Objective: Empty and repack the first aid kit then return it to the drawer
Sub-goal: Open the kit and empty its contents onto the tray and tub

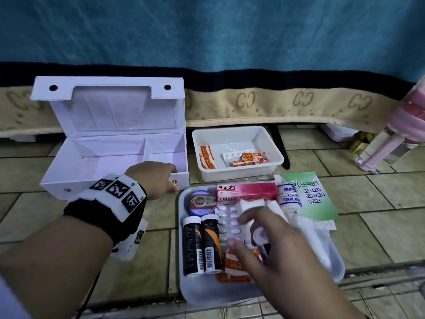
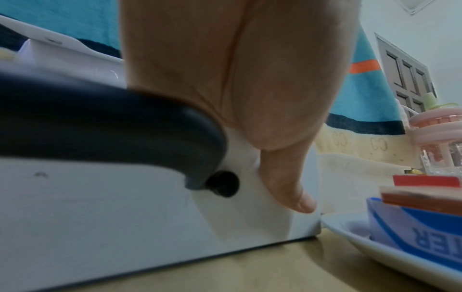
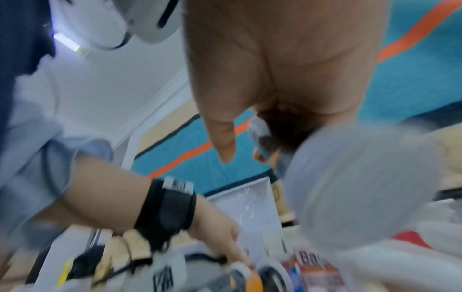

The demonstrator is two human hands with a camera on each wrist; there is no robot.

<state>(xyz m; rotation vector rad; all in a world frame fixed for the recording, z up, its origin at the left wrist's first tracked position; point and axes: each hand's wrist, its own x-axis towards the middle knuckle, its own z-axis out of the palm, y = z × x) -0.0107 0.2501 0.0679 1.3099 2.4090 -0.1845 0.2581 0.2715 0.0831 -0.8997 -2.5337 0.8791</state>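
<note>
Repacking: left hand gripping kit box wall; right hand apparently closing on blurred roll; next, into box.

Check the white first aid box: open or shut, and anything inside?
Open and empty: first aid box has its lid upright, both compartments bare.

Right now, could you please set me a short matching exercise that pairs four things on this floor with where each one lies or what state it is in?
Things:
1. white first aid box
2. two black tablet tubes
3. orange plaster strips
4. green first aid guide leaflet

Places or states:
A. in the small deep white tub
B. lid up, both compartments empty
C. on the tiles, right of the tray, under a crepe bandage roll
D. side by side in the flat white tray

Pairs: 1-B, 2-D, 3-A, 4-C
</note>
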